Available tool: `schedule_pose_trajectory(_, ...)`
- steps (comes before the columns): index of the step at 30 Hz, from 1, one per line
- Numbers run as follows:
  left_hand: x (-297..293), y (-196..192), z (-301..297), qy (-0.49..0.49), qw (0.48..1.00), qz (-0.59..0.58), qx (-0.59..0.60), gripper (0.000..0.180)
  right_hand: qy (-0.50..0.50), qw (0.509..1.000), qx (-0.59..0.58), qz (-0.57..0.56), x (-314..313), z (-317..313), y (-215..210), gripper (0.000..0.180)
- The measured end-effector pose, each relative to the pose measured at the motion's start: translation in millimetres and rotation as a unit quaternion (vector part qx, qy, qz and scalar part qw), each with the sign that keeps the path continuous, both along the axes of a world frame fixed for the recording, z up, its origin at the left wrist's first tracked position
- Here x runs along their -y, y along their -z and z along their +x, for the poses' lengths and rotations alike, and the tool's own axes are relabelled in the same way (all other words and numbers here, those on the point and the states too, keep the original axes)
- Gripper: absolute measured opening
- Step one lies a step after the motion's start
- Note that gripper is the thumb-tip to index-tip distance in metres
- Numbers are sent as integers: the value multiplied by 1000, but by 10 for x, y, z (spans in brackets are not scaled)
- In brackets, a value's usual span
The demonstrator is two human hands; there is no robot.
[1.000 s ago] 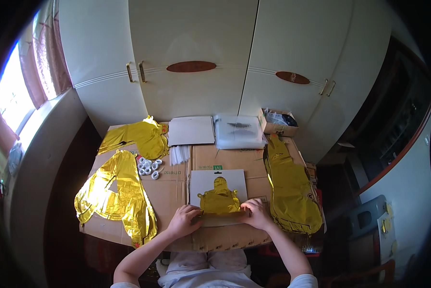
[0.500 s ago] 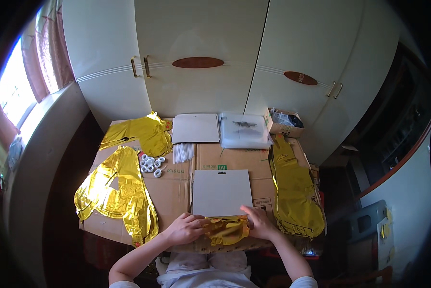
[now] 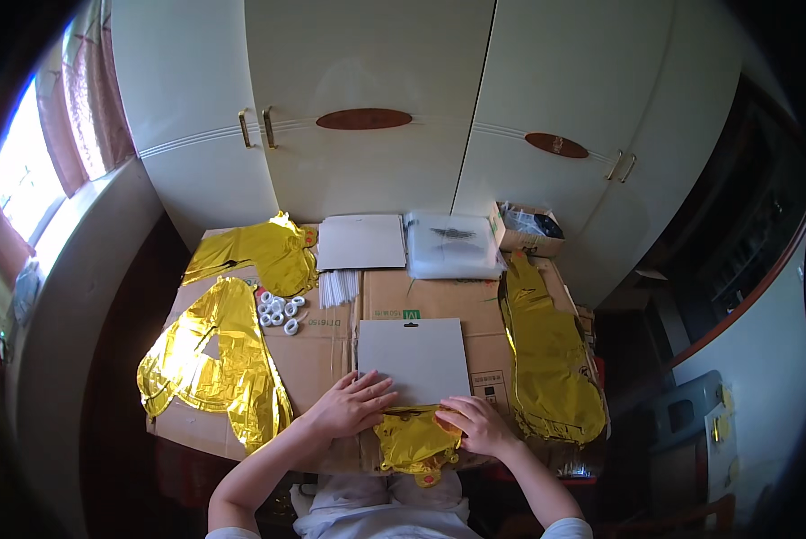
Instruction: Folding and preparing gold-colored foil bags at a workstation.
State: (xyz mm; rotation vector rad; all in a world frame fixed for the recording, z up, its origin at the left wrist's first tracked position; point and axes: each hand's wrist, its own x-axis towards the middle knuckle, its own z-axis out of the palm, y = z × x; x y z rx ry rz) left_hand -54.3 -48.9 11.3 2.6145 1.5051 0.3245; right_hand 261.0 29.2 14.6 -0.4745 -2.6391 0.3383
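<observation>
Cardboard tabletop (image 3: 317,359), hands on foil balloon (image 3: 412,440)

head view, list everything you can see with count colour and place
folded foil balloon: 1, gold, near table edge between the hands
grey card: 1, centre
foil balloons: 3 flat, gold, two left, one right
white rings: several, left of centre
white straws: bundle, behind centre
card stack: grey, far side
clear bags: stack, far side
small box: 1, far right
cardboard top: brown
cupboards: white, behind
left hand: on card edge
right hand: on folded foil balloon

Clear plastic packages (image 3: 454,244) stacked at table's far edge; green label (image 3: 410,314) on cardboard.
</observation>
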Motion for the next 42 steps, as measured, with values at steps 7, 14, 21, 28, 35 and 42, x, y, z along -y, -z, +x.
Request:
schedule_pose_trajectory(7,61,31,28,2,999,-25,-21,50,24,1000,4,3,3,60,90,52)
schedule_pose_trajectory(14,36,68,-4,7,1000,-9,-21,51,47,998,-7,-34,-38,83,103,52)
schedule_pose_trajectory(21,52,26,18,9,1000,-6,-24,54,52,998,3,-23,-85,60,113,52)
schedule_pose_trajectory(28,28,-141,10,37,998,-41,33,60,50,998,30,14,-89,23,22,46)
schedule_pose_trajectory(35,7,-124,-117,57,995,-49,72,49,65,998,1,24,-104,-11,71,37)
schedule_pose_trajectory(42,45,-153,-67,44,996,-34,67,55,98,993,-59,33,-133,-55,192,25)
